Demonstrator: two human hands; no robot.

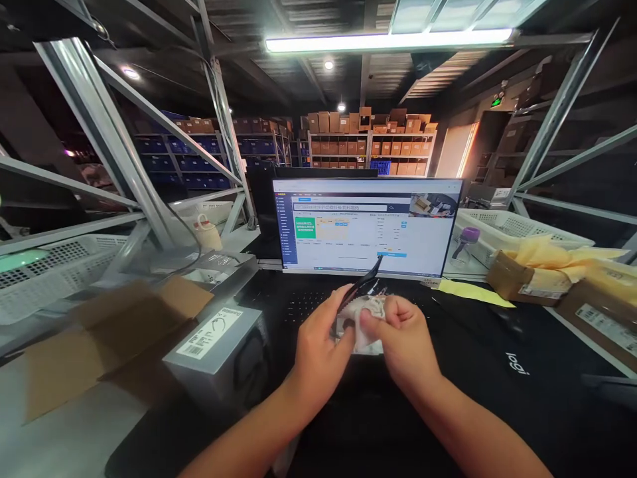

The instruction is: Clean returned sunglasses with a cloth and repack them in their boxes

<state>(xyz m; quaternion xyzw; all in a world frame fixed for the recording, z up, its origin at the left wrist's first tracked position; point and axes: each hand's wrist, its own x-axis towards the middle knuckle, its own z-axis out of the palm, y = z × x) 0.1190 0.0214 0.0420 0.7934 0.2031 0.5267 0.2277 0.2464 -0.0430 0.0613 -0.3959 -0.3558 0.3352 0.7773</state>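
Note:
My left hand (pixel 316 342) and my right hand (pixel 409 335) meet in front of the monitor. Between them is a small clear-and-white plastic bag (pixel 365 335). My right thumb and curled fingers pinch its right side, while my left fingers and thumb hold its left side. A dark curved strip (pixel 365 279) with a pointed end rises from my left hand beside the bag; its kind is unclear. The bag's contents cannot be made out. Behind my hands, a black keyboard (pixel 301 305) is partly covered.
A lit monitor (pixel 368 229) stands ahead. At left are a grey labelled box (pixel 213 352) and an open cardboard carton (pixel 64 358). To the right lie a yellow sheet (pixel 475 293), cardboard boxes (pixel 507 275) with yellow paper, and a white basket (pixel 490 232). Metal posts flank the desk.

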